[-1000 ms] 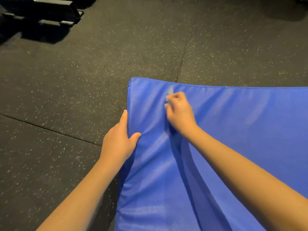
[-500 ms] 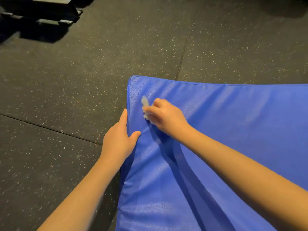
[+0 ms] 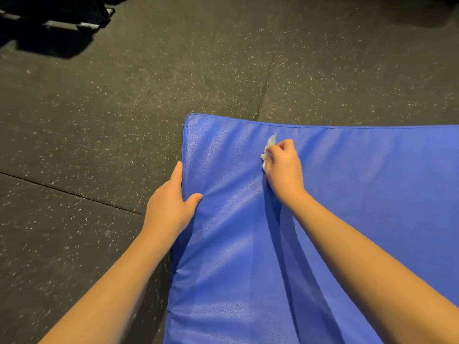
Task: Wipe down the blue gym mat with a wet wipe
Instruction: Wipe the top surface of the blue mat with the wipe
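Head view: my right hand (image 3: 284, 167) curls its fingers round a crumpled white wet wipe (image 3: 267, 152), pressing it on the blue gym mat (image 3: 347, 207) near the far edge; my left hand (image 3: 171, 202) grips the mat's left edge, thumb on top; the mat lies on speckled black floor (image 3: 99, 120).

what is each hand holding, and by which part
The right hand grips a bunched wipe, mostly inside its fist, against the mat. The left hand holds the mat by its left edge, thumb on top, fingers down the side.
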Action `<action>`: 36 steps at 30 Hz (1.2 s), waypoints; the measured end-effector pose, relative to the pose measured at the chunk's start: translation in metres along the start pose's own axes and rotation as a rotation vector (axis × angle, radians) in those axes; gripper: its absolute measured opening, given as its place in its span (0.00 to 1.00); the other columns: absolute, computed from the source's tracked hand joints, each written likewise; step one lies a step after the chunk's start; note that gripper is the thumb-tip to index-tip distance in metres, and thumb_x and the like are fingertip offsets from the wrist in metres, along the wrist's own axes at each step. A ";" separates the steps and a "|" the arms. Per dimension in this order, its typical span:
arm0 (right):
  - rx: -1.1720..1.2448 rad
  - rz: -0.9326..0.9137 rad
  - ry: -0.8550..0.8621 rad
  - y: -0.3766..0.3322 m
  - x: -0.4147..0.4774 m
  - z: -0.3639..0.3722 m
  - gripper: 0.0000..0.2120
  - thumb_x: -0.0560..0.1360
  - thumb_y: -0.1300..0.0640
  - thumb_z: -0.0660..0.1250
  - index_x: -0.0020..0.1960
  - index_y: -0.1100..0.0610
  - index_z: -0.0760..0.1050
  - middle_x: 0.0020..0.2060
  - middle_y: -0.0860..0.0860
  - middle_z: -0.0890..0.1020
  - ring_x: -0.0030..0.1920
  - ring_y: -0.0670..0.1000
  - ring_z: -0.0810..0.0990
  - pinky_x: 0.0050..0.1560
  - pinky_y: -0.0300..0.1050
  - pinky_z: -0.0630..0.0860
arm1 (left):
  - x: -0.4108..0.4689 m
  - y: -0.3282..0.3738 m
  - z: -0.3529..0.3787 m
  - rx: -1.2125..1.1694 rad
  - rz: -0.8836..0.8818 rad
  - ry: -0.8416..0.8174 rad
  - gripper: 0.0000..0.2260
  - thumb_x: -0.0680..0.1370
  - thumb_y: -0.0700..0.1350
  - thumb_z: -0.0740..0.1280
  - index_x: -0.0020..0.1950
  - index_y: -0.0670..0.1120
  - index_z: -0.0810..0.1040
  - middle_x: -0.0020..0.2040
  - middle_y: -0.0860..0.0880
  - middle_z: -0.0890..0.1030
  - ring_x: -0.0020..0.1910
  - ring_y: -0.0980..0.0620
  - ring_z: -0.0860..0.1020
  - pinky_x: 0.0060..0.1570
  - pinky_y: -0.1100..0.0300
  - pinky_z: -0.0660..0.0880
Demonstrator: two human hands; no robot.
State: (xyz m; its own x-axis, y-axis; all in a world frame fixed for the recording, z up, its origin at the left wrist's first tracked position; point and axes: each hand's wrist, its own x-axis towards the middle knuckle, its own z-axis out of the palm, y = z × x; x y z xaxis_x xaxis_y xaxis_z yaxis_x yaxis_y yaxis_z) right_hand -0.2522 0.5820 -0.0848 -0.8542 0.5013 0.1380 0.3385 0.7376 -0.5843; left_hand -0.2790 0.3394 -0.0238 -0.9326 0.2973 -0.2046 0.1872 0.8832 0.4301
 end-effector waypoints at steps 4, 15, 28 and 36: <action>-0.007 -0.444 -0.225 -0.019 -0.031 0.009 0.08 0.75 0.64 0.62 0.41 0.69 0.74 0.48 0.65 0.76 0.39 0.64 0.77 0.35 0.51 0.74 | 0.000 -0.002 0.005 0.046 0.005 -0.017 0.34 0.79 0.52 0.65 0.79 0.48 0.51 0.64 0.45 0.76 0.59 0.42 0.75 0.53 0.48 0.73; -0.087 -0.520 -0.327 0.000 -0.043 0.007 0.04 0.70 0.67 0.64 0.36 0.63 0.73 0.37 0.58 0.76 0.35 0.60 0.73 0.31 0.51 0.72 | -0.038 -0.018 0.045 0.381 0.019 -0.182 0.38 0.78 0.64 0.56 0.79 0.48 0.41 0.78 0.41 0.39 0.78 0.42 0.42 0.74 0.46 0.49; -0.045 -0.618 -0.374 0.011 -0.058 0.010 0.06 0.76 0.58 0.61 0.47 0.60 0.75 0.55 0.54 0.74 0.52 0.60 0.76 0.38 0.55 0.77 | -0.058 -0.033 0.063 0.454 0.124 -0.111 0.31 0.76 0.58 0.52 0.69 0.38 0.73 0.70 0.38 0.70 0.69 0.39 0.67 0.59 0.36 0.71; -0.046 -0.628 -0.232 -0.003 -0.096 0.022 0.02 0.73 0.63 0.67 0.45 0.61 0.77 0.42 0.54 0.77 0.42 0.56 0.73 0.35 0.45 0.74 | -0.088 -0.045 0.076 0.463 0.211 -0.135 0.35 0.81 0.61 0.40 0.71 0.38 0.70 0.73 0.39 0.67 0.73 0.43 0.60 0.66 0.46 0.59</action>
State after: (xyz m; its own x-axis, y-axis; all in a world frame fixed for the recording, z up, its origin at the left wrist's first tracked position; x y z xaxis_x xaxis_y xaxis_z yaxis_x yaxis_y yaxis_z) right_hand -0.1801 0.5222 -0.1136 -0.9554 -0.1358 0.2623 -0.2384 0.8787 -0.4137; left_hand -0.1823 0.3014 -0.0918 -0.8173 0.5036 -0.2802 0.5123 0.8575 0.0470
